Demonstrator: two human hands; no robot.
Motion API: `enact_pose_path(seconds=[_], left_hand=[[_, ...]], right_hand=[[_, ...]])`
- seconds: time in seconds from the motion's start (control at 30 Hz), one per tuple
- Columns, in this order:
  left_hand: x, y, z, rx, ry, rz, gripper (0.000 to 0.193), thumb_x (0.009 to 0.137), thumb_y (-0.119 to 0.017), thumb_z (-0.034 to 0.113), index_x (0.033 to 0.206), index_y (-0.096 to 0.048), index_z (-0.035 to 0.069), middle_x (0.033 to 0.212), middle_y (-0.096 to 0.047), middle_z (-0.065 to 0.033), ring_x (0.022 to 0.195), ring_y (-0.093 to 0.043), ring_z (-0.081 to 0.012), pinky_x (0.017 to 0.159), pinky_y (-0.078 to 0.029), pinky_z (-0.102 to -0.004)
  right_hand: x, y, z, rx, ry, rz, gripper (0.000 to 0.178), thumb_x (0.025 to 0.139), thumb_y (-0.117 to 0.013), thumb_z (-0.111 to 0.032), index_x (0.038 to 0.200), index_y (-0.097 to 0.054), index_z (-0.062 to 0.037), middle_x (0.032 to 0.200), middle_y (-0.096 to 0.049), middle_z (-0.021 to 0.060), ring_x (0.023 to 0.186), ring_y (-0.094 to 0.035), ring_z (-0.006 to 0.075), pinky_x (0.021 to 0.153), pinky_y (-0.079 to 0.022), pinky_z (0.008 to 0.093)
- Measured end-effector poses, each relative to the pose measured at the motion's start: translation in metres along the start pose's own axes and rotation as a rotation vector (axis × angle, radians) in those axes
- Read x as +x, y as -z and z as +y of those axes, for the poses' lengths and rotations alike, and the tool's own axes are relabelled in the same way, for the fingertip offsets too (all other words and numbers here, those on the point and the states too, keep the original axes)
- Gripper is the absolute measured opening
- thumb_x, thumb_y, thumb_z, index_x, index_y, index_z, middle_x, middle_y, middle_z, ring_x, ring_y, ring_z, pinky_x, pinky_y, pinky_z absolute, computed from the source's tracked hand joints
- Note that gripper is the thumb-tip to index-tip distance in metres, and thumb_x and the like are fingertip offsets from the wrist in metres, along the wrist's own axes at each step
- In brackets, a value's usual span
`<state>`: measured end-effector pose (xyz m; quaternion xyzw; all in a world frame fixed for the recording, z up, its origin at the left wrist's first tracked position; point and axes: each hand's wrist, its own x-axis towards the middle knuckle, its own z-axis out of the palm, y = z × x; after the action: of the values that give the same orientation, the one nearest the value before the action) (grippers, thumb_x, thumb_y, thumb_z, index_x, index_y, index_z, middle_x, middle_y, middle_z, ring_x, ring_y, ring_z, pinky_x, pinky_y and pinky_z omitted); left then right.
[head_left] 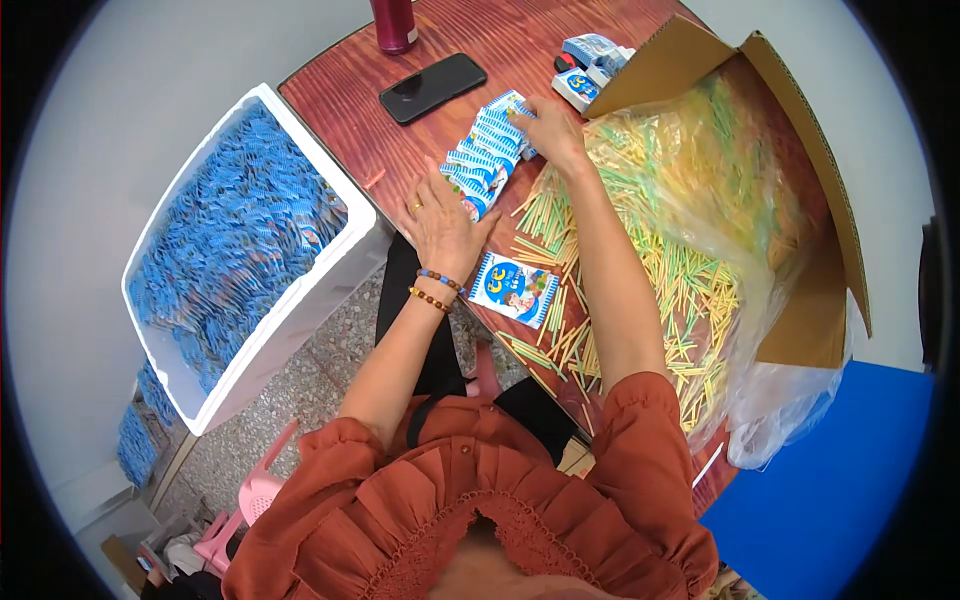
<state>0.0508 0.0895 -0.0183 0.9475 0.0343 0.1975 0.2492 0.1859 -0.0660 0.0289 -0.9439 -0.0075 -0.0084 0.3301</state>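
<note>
A slanting row of overlapping blue-and-white packets [484,150] lies on the wooden table. My left hand [443,222] straddles its near end, the thumb on one side and the fingers on the other. At the far end, the bent fingers of my right hand [550,130] close on the packets; their tips are partly hidden. One flat blue-and-white packet [513,290], printed with a cartoon figure, lies apart near the table's front edge. To its right spreads a heap of thin yellow and green sticks [660,270], under my right forearm and partly inside a clear plastic bag [700,180].
On the left stands a white foam box [362,235] full of blue packets. A black phone [433,88] and a dark red bottle [394,25] are at the back. An open cardboard box [815,170] bounds the right, near small blue-and-white boxes [578,88]. Pink chairs [262,490] stand below.
</note>
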Motion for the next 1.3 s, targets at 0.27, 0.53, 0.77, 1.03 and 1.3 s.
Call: enact_pose_path(seconds=[0.27,0.53,0.77,1.03,1.3], left_hand=[[-0.008,0.020,-0.016,-0.217,-0.023,0.048,0.114,0.061,-0.086,0.024,0.144,-0.014,-0.006,0.122,-0.047,-0.0229,0.113,-0.047,-0.0393,0.098,-0.036,-0.0467],[-0.034,0.014,-0.037,-0.818,-0.060,0.150,0.117,0.057,-0.091,0.023,0.144,-0.017,-0.001,0.124,-0.048,-0.0216,0.112,-0.053,-0.0326,0.092,-0.045,-0.0392],[-0.030,0.014,-0.045,-0.871,-0.122,0.131,0.117,0.059,-0.091,0.022,0.145,-0.015,-0.001,0.121,-0.051,-0.0181,0.111,-0.055,-0.0311,0.093,-0.046,-0.0381],[-0.024,0.014,-0.041,-0.783,-0.043,0.170,0.083,0.073,-0.076,0.035,0.134,-0.034,-0.001,0.109,-0.059,-0.0166,0.093,-0.060,-0.0382,0.079,-0.049,-0.0432],[-0.019,0.027,-0.033,-0.618,-0.048,0.034,0.107,0.066,-0.078,0.023,0.145,-0.012,-0.005,0.120,-0.056,-0.0157,0.109,-0.056,-0.0323,0.096,-0.040,-0.0434]], right_hand=[[-0.060,-0.007,-0.022,0.470,0.287,-0.231,0.023,0.093,-0.058,-0.021,0.104,-0.058,-0.0009,0.091,-0.061,0.0015,0.085,-0.055,0.0083,0.073,-0.045,0.0260],[-0.116,-0.027,-0.031,0.606,0.369,-0.280,0.024,0.098,-0.049,-0.013,0.111,-0.060,0.0041,0.095,-0.065,0.0048,0.091,-0.057,0.0092,0.080,-0.046,0.0241],[-0.125,-0.031,-0.044,0.683,0.269,-0.231,0.027,0.099,-0.049,-0.015,0.115,-0.059,0.0034,0.100,-0.064,0.0049,0.093,-0.057,0.0102,0.082,-0.045,0.0246],[-0.138,-0.032,-0.064,0.404,0.400,-0.335,0.071,0.073,-0.075,-0.018,0.132,-0.042,0.0001,0.117,-0.057,0.0134,0.108,-0.055,0.0206,0.093,-0.044,0.0328],[-0.136,-0.040,-0.069,0.438,0.209,-0.201,0.052,0.077,-0.075,-0.015,0.120,-0.050,0.0010,0.104,-0.062,0.0140,0.096,-0.063,0.0218,0.082,-0.049,0.0321]])
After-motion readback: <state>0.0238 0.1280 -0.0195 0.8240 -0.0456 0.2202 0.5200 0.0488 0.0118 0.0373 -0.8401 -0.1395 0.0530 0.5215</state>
